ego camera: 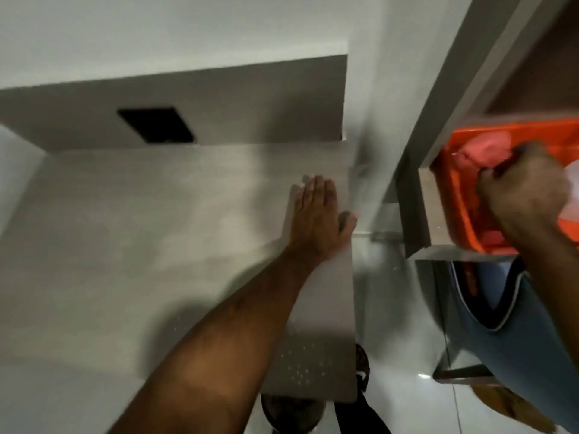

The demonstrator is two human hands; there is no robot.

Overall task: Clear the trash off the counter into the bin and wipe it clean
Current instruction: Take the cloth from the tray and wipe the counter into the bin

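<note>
My left hand (316, 214) lies flat on the grey counter (156, 230) near its right edge, fingers together, holding nothing. My right hand (523, 189) is closed in a fist over an orange bin (463, 195) that sits in a cabinet opening at the right. Pink crumpled stuff (482, 151) shows at my fingers and inside the bin; whether my hand grips it is blurred. Some white material (573, 180) appears beside the hand at the frame edge.
A black square opening (156, 124) sits in the grey backsplash above the counter. White walls rise behind and to the left. Small light specks (297, 368) dot the counter's near right corner. A glossy white floor (391, 308) lies between counter and cabinet.
</note>
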